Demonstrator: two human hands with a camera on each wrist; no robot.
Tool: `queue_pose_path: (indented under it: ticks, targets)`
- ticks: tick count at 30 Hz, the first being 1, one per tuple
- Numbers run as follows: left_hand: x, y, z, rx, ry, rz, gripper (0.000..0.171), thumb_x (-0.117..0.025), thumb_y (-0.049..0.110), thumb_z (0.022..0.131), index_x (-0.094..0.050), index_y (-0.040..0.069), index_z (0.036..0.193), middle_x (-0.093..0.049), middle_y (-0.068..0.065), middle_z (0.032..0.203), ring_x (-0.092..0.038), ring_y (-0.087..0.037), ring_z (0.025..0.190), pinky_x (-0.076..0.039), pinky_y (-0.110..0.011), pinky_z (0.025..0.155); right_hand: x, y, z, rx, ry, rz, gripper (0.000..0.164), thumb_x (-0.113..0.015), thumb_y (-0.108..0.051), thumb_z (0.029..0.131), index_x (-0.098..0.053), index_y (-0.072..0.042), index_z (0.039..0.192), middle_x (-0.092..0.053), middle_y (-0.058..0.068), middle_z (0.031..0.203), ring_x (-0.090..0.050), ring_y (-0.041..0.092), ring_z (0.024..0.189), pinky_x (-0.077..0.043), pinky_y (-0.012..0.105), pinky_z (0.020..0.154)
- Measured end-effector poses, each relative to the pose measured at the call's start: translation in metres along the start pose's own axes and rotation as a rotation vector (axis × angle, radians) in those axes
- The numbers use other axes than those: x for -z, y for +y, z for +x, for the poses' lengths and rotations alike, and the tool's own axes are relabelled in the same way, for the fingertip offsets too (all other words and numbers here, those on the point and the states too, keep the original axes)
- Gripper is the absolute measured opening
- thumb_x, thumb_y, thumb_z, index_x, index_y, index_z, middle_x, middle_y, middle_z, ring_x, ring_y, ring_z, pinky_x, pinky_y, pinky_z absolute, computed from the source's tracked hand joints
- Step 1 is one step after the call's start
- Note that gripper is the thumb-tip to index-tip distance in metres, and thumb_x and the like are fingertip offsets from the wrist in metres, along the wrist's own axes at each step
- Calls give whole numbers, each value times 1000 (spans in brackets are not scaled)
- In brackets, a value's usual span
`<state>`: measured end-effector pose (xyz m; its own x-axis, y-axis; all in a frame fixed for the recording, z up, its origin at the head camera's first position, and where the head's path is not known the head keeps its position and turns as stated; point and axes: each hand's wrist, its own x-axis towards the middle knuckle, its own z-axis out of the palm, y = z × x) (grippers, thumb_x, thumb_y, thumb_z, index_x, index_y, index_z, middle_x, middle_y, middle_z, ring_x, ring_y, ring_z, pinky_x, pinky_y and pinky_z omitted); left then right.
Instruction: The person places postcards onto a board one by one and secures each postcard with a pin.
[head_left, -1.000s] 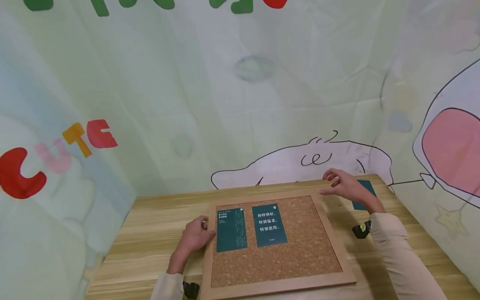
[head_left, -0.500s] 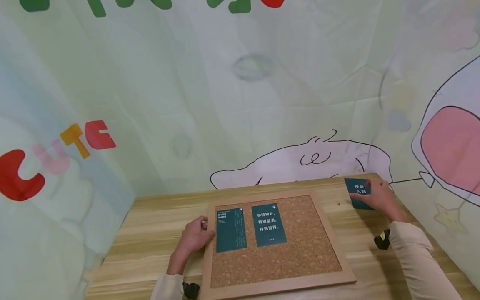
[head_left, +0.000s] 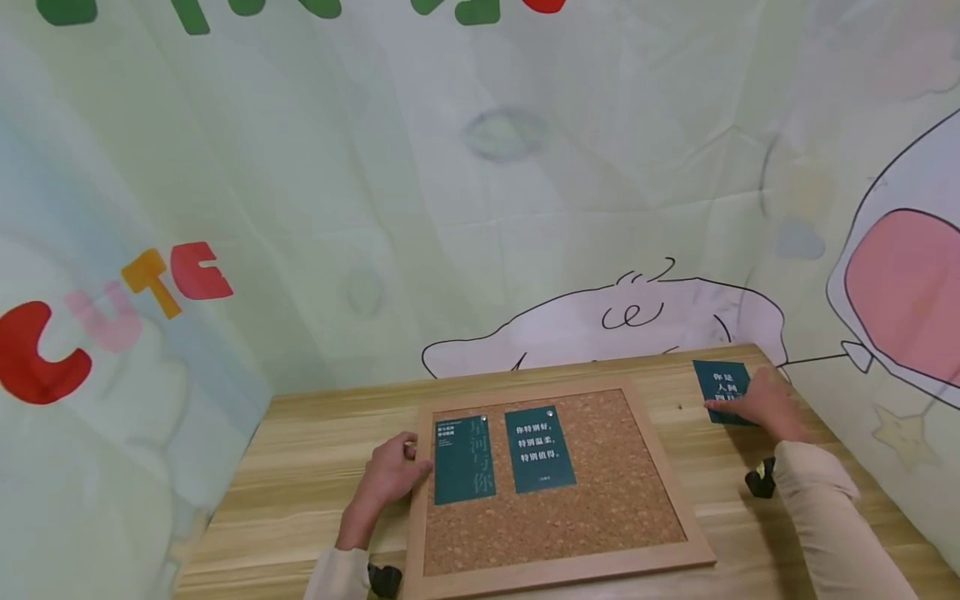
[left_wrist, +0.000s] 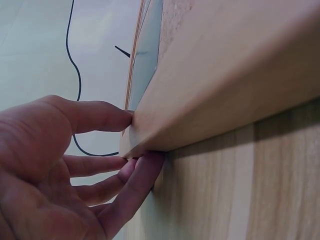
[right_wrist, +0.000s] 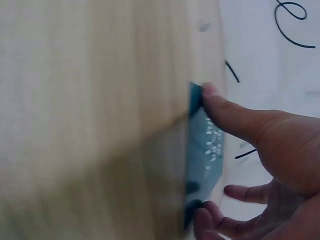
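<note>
My left hand holds the left side of the wooden frame of a cork board. In the left wrist view its thumb presses the top of the frame and the fingers curl at the outer edge. Two dark green cards with white print, a left card and a right card, lie on the cork, each with a small round pin at its top right corner. A third green card lies at the table's back right. My right hand pinches that card, thumb and fingertips at opposite edges in the right wrist view.
The board lies flat on a wood-grain table. A small dark spot shows on the tabletop left of the third card. Behind the table hangs a printed cloth backdrop with cartoon shapes and letters.
My right hand has moved right from beside the board's top right corner to the third card and come down onto it. The left hand has stayed on the frame.
</note>
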<state>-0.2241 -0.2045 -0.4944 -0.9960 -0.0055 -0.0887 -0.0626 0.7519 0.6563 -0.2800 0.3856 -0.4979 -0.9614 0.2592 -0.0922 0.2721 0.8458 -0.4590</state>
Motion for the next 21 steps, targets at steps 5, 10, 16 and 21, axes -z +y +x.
queue_pose_path:
  ticks: [5,10,16,21]
  targets:
    - [-1,-1,0,6,3,2,55,-77,16,91,-55,-9,136,-67,-20,110,-66,-27,87,-57,-46,77,7,-1,0,-74,-73,6,125,-92,-47,74,-21,33,139,-36,50,132,-45,56,116,-39,66,106]
    - [-1,-2,1,5,5,-3,55,-76,15,91,-55,-9,136,-67,-21,111,-66,-27,87,-58,-46,77,10,1,-1,-103,-132,-1,126,-91,-54,72,-26,33,135,-40,48,128,-47,53,110,-41,64,104]
    - [-1,-2,1,7,4,-8,56,-76,15,91,-54,-10,137,-66,-22,112,-66,-28,88,-58,-47,78,12,2,0,-98,-139,-68,124,-91,-56,72,-29,34,131,-43,47,123,-46,52,107,-42,64,102]
    - [0,-1,0,12,-2,-7,56,-76,16,92,-54,-9,137,-67,-22,113,-67,-27,88,-58,-47,78,12,1,-1,-112,-155,-69,124,-91,-56,72,-28,33,131,-44,45,121,-47,50,105,-43,61,100]
